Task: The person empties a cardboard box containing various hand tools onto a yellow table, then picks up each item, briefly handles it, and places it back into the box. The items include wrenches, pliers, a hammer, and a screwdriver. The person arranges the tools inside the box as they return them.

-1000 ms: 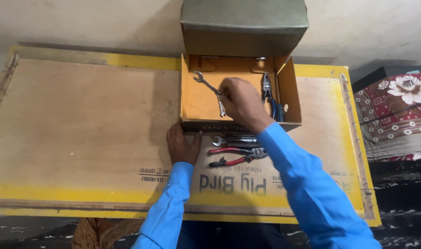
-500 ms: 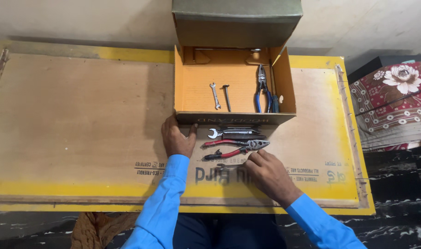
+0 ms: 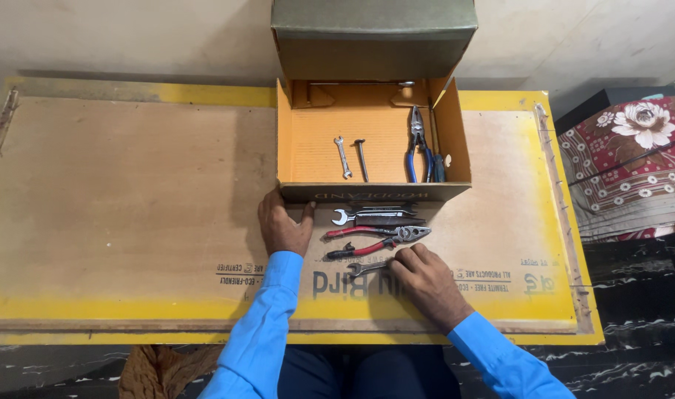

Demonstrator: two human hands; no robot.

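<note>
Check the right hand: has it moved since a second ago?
Yes. The right hand has left the inside of the cardboard box and come back toward the person, onto a small spanner on the board below the red-handled pliers.

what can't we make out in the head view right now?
- Small spanner: far end hidden under the right hand; grip unclear.
- Tools against the box's right wall, beside the blue-handled pliers: too small to tell apart.
- Dark tool behind the red-handled pliers: kind unclear, shadowed by the box.
- Left hand: palm contact hidden.
</note>
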